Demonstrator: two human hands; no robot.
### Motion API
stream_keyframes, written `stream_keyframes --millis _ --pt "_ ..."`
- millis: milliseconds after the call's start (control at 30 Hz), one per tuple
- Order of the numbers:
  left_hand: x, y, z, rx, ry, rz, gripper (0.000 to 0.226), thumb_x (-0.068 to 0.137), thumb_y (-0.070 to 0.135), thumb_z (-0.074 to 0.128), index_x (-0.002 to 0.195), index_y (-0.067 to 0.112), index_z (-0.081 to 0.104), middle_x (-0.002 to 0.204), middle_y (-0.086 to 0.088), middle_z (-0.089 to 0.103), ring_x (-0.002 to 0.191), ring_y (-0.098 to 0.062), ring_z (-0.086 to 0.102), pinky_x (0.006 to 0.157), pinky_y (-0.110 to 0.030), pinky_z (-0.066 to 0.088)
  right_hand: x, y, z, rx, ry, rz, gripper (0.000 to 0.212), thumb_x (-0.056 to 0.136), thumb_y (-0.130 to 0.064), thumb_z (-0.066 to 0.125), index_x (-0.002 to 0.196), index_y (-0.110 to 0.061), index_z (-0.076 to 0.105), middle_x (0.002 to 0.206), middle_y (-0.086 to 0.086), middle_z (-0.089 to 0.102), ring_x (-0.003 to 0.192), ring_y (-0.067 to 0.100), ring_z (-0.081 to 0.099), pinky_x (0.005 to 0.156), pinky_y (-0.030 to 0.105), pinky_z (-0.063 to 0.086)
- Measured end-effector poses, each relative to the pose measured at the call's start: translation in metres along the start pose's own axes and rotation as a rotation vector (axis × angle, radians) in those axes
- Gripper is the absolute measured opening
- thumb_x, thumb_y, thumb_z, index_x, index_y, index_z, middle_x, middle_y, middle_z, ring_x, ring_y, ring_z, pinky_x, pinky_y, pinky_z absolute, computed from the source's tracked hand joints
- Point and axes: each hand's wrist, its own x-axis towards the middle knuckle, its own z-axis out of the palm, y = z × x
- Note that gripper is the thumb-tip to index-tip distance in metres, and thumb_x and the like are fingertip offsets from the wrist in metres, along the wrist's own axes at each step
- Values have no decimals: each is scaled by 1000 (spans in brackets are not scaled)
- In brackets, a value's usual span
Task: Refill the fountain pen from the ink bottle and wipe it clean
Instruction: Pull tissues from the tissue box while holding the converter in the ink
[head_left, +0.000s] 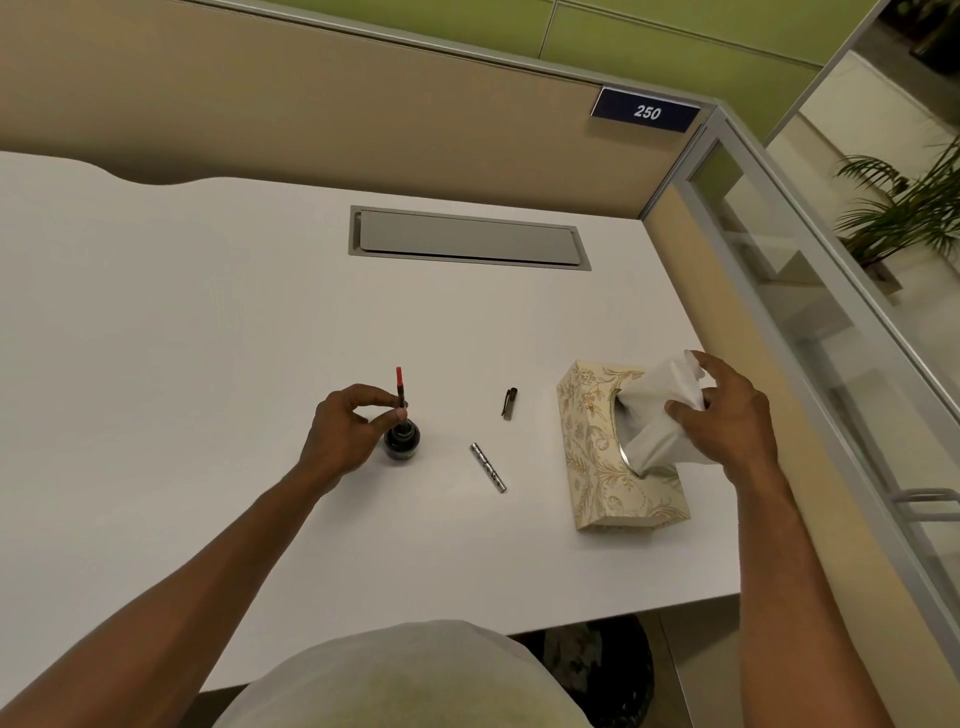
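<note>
Our left hand (348, 426) pinches the pen (400, 392) upright, its lower end in the ink bottle (401, 441) on the worktop (208, 312). Our right hand (727, 415), well off to the right, grips a tissue (660, 415) rising from the tissue box (597, 457).

The left hand (347, 427) pinches the pen (400, 391) upright in the ink bottle (402, 441) (right hand (727, 415) grips a tissue (660, 410)).
</note>
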Motion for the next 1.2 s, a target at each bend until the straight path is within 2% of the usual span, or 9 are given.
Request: stream_keyframes --millis 300,467,600,700,767,900,1033,1100,1200 --pt "-1 0 2 -4 -12 7 9 81 29 85 87 32 79 104 19 76 68 -18 64 72 -30 48 -14 -2 23 -110 37 -105 68 83 -21 75 146 -20 49 122 17 71 110 41 64 96 41 51" --pt "0 -1 2 7 -10 0 9 81 28 85 86 32 78 102 19 76 71 -24 67 73 -30 49 -41 -18 57 -178 -154 -197 94 90 -44 70 162 -31 11 130 19 67 115 38 65 95 41 52" --pt "0 0 1 4 -8 6 14 81 29 85 86 39 77 100 23 75 69 -21 65 69 -29 47 -66 -22 90 -361 -332 -316 96 97 -43 58 160 -28 -13 135 13 62 113 34 64 88 38 51" --pt "0 1 1 11 -3 5 10 82 29 85 85 34 77 100 21 75 68 -20 65 67 -29 46 -81 -19 114 -461 -348 -419 87 101 -38 51 161 -25 -10 151 4 49 118 29 59 93 43 45" --pt "-1 1 1 13 2 -3 10 82 28 85 87 30 77 102 17 75 68 -20 65 67 -29 45 -84 -14 121 -476 -296 -441 76 102 -35 49 162 -26 4 143 1 56 113 27 61 94 45 47" --pt "-1 0 -1 5 7 4 12 82 28 85 85 36 77 100 21 75 66 -19 63 68 -28 46 -82 -15 111 8 193 -375 32 97 -14 55 127 -23 62 84 0 73 70 17 68 63 33 56" --pt "0 0 -2 -6 12 12 12 82 27 85 84 36 77 101 19 76 68 -21 63 68 -28 47 -62 0 82 402 450 -4 34 86 8 53 108 -17 57 94 6 69 76 21 73 66 32 57" --pt "0 1 -1 -7 8 14 15 82 28 85 86 39 76 100 20 76 68 -21 63 69 -28 47 -45 23 73 260 356 127 40 81 8 59 113 -15 62 104 10 68 93 30 70 78 39 57" --pt "1 2 -1 -2 9 10 12 82 28 85 86 36 77 103 18 76 67 -20 63 69 -30 47 -35 41 63 70 -23 131 46 84 -8 73 129 -15 64 117 7 66 108 27 64 91 36 51"
